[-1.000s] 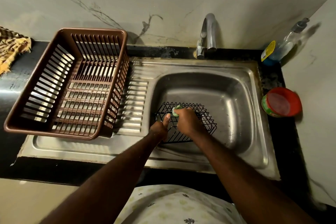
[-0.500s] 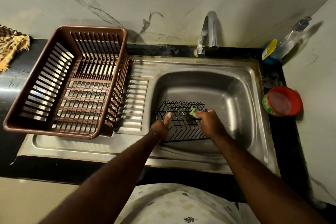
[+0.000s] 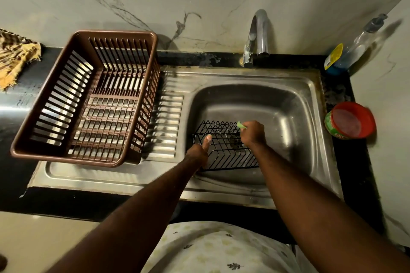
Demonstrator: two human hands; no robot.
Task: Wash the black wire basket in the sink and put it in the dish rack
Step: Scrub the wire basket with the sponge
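Note:
The black wire basket [image 3: 224, 153] lies in the steel sink [image 3: 295, 106], near its front left corner. My left hand [image 3: 199, 153] grips the basket's left edge, thumb up along the wires. My right hand [image 3: 253, 133] holds a small green scrubber [image 3: 240, 125] against the basket's far right rim. The brown plastic dish rack [image 3: 88, 99] stands on the drainboard to the left, with nothing in it. No water runs from the tap [image 3: 257, 35].
A red-lidded green tub [image 3: 350, 121] sits on the black counter right of the sink. A clear soap bottle [image 3: 355, 46] leans in the back right corner. A yellow cloth [image 3: 15, 57] lies at the far left. Marble wall behind.
My right hand has slid the green scrubber from the basket's left part to its far right rim. My left hand has kept its hold on the left edge.

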